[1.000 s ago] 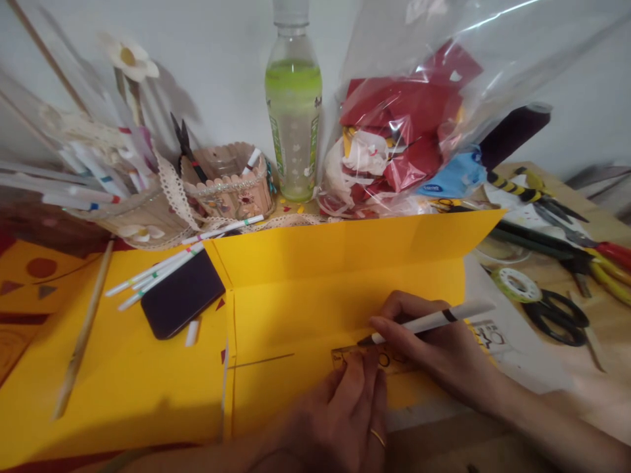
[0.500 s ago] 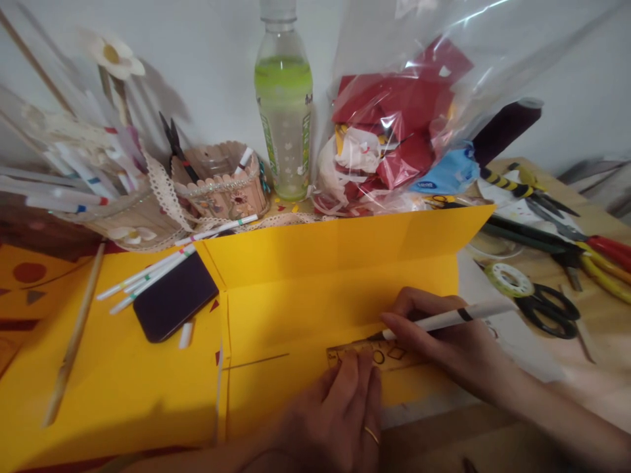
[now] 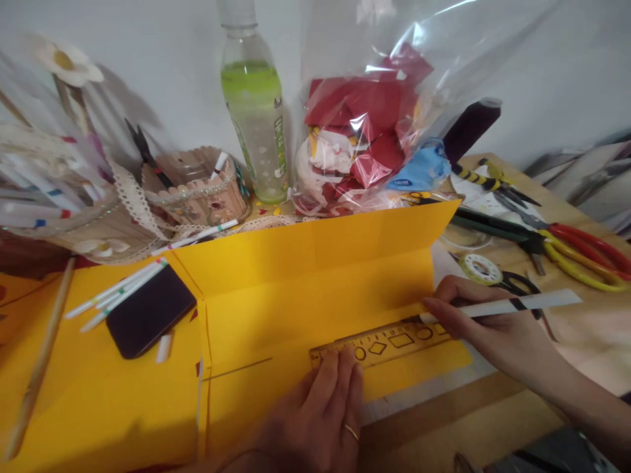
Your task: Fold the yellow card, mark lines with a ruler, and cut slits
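A yellow see-through ruler (image 3: 389, 343) with shape cut-outs lies on the folded yellow card (image 3: 276, 315). The fingers of my left hand (image 3: 323, 401), held together, press down on the ruler's left end; a ring is on one finger. My right hand (image 3: 486, 335) is closed round a white marker pen (image 3: 493, 307) with a black band. The pen's tip rests at the ruler's upper edge, towards its right part. A dark drawn line (image 3: 236, 369) runs across the card to the left of the ruler.
Left on the yellow sheet are a dark phone (image 3: 150, 312), several slim pens (image 3: 121, 289) and a wooden stick (image 3: 42, 361). Behind stand a bottle (image 3: 256, 118), a craft-stick holder (image 3: 202, 190) and a plastic bag (image 3: 369, 125). Right lie pliers (image 3: 586, 253), tape (image 3: 480, 269) and scissors (image 3: 517, 284).
My right hand has drawn the marker pen rightwards along the ruler, baring more of its cut-outs. My left hand stays on the ruler. The view has shifted to the right.
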Motion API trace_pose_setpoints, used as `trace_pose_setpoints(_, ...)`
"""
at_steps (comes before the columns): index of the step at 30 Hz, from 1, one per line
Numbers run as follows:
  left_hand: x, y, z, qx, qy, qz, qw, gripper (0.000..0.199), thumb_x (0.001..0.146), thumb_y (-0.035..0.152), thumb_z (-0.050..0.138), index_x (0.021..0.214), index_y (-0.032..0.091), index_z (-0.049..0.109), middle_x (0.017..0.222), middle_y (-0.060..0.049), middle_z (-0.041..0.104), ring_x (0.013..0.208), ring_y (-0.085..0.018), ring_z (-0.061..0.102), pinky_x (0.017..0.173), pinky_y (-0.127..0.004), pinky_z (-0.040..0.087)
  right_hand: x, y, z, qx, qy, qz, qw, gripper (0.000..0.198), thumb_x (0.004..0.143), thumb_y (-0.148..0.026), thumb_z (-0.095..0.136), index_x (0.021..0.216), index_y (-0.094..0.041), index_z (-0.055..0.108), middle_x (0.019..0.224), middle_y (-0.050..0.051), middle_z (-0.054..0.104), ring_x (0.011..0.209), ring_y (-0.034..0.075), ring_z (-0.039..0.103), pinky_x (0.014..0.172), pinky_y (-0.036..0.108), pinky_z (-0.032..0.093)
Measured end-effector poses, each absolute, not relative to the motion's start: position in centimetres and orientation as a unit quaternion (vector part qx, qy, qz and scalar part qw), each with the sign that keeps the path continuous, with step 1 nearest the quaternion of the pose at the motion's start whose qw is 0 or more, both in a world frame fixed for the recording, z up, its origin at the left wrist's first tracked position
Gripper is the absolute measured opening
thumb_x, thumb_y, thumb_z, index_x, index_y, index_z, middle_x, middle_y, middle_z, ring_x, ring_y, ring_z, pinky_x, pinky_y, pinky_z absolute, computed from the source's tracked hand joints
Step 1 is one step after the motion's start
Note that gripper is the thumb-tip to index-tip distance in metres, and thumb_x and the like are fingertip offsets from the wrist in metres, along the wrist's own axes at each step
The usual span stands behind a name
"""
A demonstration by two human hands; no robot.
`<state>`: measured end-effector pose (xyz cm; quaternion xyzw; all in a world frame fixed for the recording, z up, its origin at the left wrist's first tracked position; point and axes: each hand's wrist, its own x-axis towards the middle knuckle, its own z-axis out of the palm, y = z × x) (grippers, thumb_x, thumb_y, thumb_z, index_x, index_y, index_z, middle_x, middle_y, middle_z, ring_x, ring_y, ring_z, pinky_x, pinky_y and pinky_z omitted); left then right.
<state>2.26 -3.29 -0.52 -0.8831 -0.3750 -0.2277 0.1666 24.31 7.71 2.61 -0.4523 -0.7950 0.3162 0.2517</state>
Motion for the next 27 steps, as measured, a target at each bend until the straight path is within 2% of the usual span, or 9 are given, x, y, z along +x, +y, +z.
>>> trace_pose_setpoints(9, 2.3, -3.3, -0.1, -0.887, -0.372, -0.216, 0.170, 0.040, 0.092, 0.003, 0.025, 0.095, 0.004, 0.065, 0.097, -0.011, 0.070, 0.088, -0.019, 0.068, 0.068, -0.022, 0.055, 26.5, 8.2, 2.8, -0.490, -0.790, 0.271, 0.248, 0.038, 0.083, -0.043, 0.051, 0.053, -0.022, 0.048, 0.046, -0.003, 0.046, 0.042, 0.010, 0.044, 0.040, 0.022, 0.034)
trace_pose_setpoints(20, 2.4, -3.0, -0.3, -0.884, -0.374, -0.218, 0.177, 0.041, 0.092, 0.002, 0.024, 0.094, 0.005, 0.064, 0.094, -0.008, 0.071, 0.084, -0.018, 0.069, 0.066, -0.021, 0.054, 27.6, 8.6, 2.5, -0.480, -0.804, 0.220, 0.275, 0.037, 0.085, -0.040, 0.051, 0.053, -0.022, 0.048, 0.047, -0.005, 0.044, 0.041, 0.009, 0.040, 0.039, 0.022, 0.032)
trace_pose_setpoints(27, 2.5, -3.2, -0.4, -0.882, -0.377, -0.224, 0.175, 0.039, 0.092, 0.003, 0.026, 0.093, 0.005, 0.065, 0.094, -0.009, 0.071, 0.084, -0.018, 0.069, 0.066, -0.022, 0.054, 28.5, 8.7, 2.3, -0.510, -0.789, 0.220, 0.262, 0.042, 0.085, -0.046, 0.049, 0.052, -0.022, 0.046, 0.046, -0.004, 0.043, 0.041, 0.009, 0.039, 0.040, 0.023, 0.032)
